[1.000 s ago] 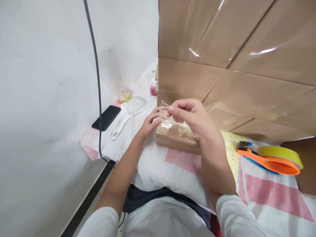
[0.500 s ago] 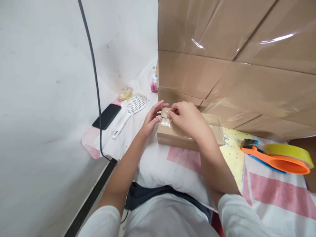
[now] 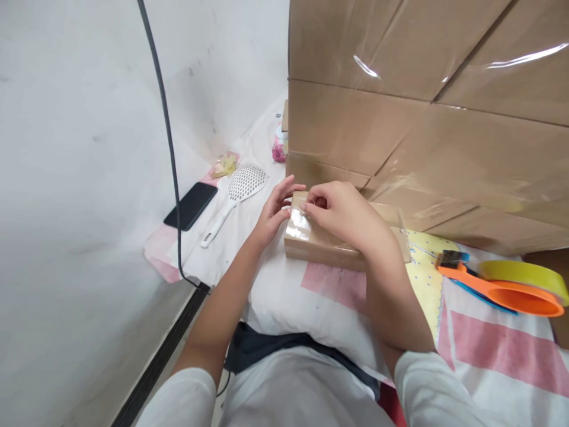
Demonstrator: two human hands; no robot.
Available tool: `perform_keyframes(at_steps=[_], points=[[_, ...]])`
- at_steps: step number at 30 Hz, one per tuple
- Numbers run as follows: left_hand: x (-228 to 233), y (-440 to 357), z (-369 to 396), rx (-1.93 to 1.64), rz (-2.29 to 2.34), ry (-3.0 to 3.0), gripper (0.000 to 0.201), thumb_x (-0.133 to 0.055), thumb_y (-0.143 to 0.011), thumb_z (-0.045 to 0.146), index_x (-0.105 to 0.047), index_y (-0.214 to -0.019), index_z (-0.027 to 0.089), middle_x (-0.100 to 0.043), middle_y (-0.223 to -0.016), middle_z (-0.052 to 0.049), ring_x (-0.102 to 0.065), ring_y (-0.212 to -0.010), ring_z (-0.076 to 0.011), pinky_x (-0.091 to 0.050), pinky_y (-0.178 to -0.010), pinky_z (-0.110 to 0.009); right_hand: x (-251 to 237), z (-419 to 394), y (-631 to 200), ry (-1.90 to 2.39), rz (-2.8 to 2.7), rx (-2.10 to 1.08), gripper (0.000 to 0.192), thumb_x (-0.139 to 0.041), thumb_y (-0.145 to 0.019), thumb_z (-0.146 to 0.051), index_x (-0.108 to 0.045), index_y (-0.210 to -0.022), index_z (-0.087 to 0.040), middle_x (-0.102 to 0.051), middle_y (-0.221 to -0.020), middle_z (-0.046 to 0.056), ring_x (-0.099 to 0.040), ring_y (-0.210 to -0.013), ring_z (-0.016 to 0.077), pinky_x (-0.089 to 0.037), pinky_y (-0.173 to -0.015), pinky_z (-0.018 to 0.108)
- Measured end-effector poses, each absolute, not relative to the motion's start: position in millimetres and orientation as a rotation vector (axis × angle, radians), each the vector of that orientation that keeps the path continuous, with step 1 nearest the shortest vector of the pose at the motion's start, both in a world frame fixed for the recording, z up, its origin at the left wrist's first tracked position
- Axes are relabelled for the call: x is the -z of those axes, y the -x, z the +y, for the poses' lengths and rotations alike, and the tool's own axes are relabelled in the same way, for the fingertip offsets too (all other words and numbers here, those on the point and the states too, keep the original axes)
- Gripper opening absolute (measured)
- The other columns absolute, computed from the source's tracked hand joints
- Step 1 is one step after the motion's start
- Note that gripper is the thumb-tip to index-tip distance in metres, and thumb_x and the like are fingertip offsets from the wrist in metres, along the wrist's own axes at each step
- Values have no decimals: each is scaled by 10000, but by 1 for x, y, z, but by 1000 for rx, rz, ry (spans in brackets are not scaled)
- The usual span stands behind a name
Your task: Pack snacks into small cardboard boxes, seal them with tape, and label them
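A small brown cardboard box (image 3: 326,249) lies flat on the bedding, with shiny clear packing tape (image 3: 299,222) over its top at the left end. My left hand (image 3: 276,209) steadies that end, its thumb against the left edge and its fingers curved around the far corner. Over the box top, my right hand (image 3: 342,210) is closed in a pinch at the tape near the same end. Its curled fingers and wrist hide part of the box top; the pinched bit of tape is hard to make out.
A large taped cardboard carton (image 3: 355,130) stands behind the box. To the left lie a white slotted skimmer (image 3: 231,201), a black phone (image 3: 191,206) and a hanging cable (image 3: 166,118). At right are an orange scoop-like utensil (image 3: 502,292) and a yellow tape roll (image 3: 524,273).
The tape at the box's left end was crumpled with a raised flap and now lies smoother and flatter. Both hands stay nearly in place; the view has shifted slightly.
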State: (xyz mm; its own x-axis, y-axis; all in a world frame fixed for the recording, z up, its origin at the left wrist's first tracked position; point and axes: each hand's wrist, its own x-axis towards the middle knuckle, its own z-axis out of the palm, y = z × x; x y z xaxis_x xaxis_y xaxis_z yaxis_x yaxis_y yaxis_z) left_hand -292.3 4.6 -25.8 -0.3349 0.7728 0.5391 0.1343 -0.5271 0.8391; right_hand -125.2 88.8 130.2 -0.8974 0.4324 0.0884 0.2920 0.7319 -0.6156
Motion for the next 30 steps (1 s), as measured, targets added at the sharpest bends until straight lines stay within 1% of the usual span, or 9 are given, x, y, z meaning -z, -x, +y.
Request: perform_keyframes(at_steps=[7, 10, 12, 16, 20, 22, 25, 27, 30], points=[[19, 282, -2, -1997, 1402, -1591, 632, -578, -980, 478, -352, -1554, 341, -581, -1488, -124, -620, -1285, -270, -516, -1010, -446, -127, 95, 128, 701, -2780, -793, 132, -600, -889, -225, -688, -793, -204, -651, -719, -6, -524, -638, 135, -291, -594, 282], [12, 276, -13, -2136, 1657, -1869, 329, -532, -1003, 428, -619, -1293, 300, -641, -1400, -96, -619, -1244, -271, -506, -1003, -478, -126, 97, 130, 738, -2800, -759, 121, -615, -896, -235, -692, -807, -207, -658, -747, -6, -519, -644, 134, -295, -601, 285], [6, 274, -20, -2120, 1741, -2137, 286, -480, -1016, 426, -718, -1038, 268, -745, -1162, -68, -658, -1115, -260, -507, -946, -481, -125, 97, 132, 745, -2807, -733, 128, -614, -896, -237, -691, -797, -208, -656, -747, -4, -525, -660, 140, -302, -609, 288], [-6, 264, -28, -2079, 1774, -2365, 392, -438, -1016, 467, -715, -856, 242, -764, -790, -22, -691, -782, -211, -463, -818, -461, -123, 96, 136, 796, -2831, -733, 158, -632, -889, -251, -662, -742, -202, -641, -758, 7, -552, -705, 158, -336, -628, 293], [-11, 246, -35, -2141, 1666, -2380, 394, -485, -989, 433, -628, -695, 215, -732, -718, -9, -669, -732, -192, -433, -837, -459, -120, 97, 138, 834, -2787, -684, 165, -656, -904, -267, -681, -768, -177, -612, -1006, 68, -611, -831, 180, -437, -752, 312], [-8, 237, -41, -2150, 1664, -2306, 405, -476, -985, 412, -590, -653, 211, -736, -733, -17, -668, -748, -197, -431, -829, -462, -117, 98, 138, 856, -2741, -653, 130, -708, -883, -286, -719, -921, -162, -569, -1169, 113, -635, -893, 207, -474, -807, 334], [-1, 230, -48, -2139, 1736, -2218, 366, -478, -962, 402, -602, -664, 231, -757, -771, -16, -673, -761, -212, -416, -814, -476, -114, 100, 141, 896, -2633, -617, 695, -834, -786, -319, -557, -1407, -173, -525, -1322, 177, -652, -944, 268, -514, -812, 374], [3, 229, -50, -2127, 1779, -2194, 332, -489, -941, 393, -608, -668, 247, -764, -779, -12, -674, -755, -224, -412, -811, -487, -111, 101, 142, 896, -2600, -576, 862, -840, -791, -321, -422, -1527, -164, -561, -1308, 196, -647, -1000, 309, -520, -832, 396], [4, 228, -50, -2141, 1825, -2170, 259, -504, -922, 339, -616, -703, 257, -759, -765, -3, -671, -741, -226, -419, -812, -488, -109, 101, 144, 908, -2630, -484, 515, -707, -909, -297, -574, -1373, -116, -651, -1156, 181, -643, -1021, 321, -502, -868, 403]])
